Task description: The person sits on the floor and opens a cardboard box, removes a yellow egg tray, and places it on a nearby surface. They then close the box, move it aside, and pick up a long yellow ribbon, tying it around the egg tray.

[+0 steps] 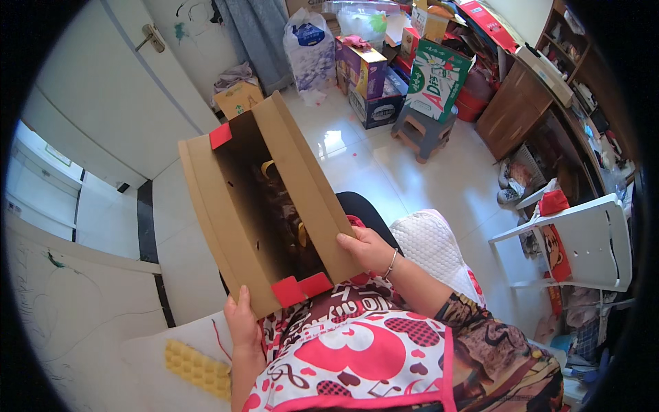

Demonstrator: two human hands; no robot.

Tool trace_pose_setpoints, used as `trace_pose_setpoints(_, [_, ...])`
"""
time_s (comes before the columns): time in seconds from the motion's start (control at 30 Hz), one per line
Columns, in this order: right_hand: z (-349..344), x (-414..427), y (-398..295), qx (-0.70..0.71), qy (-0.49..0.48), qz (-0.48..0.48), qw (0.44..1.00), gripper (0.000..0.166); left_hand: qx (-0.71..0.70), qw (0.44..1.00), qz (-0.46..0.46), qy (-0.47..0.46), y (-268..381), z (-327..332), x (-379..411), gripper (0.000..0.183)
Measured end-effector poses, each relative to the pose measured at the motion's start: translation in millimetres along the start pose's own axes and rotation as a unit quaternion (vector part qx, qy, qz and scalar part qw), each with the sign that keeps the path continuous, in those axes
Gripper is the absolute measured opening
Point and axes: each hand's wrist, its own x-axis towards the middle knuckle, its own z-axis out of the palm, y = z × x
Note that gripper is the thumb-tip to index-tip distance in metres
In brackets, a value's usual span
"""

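A long cardboard box (226,226) rests tilted in front of me, close to the apron (355,355). Its two long flaps are folded outward, and red end tabs (301,288) show at the short sides. Down in the dark interior lie bottle-like things (280,198) with yellow parts; shadow hides most of their detail. My left hand (243,316) grips the near left corner, thumb on the flap. On the right flap's near end, my right hand (366,248) holds on with the thumb on top.
A yellow bumpy foam piece (195,368) lies on a white surface (146,350) at lower left. A white quilted pad (430,247) is at my right. Beyond are a grey stool (425,134) bearing a green box (437,80), stacked cartons (368,72), a white chair (587,247) and a door (108,77).
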Motion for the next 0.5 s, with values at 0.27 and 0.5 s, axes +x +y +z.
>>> trace_pose_setpoints(0.27, [-6.2, 19.3, 0.1, 0.003, 0.041, 0.031, 0.999, 0.029, 0.089, 0.996, -0.002, -0.021, 15.4, 6.0, 32.3, 0.028])
trace_pose_setpoints(0.5, [-11.8, 24.3, -13.6, -0.130, 0.088, -0.049, 0.986, 0.028, 0.182, 0.978, 0.091, -0.049, 40.5, 21.8, 47.9, 0.024])
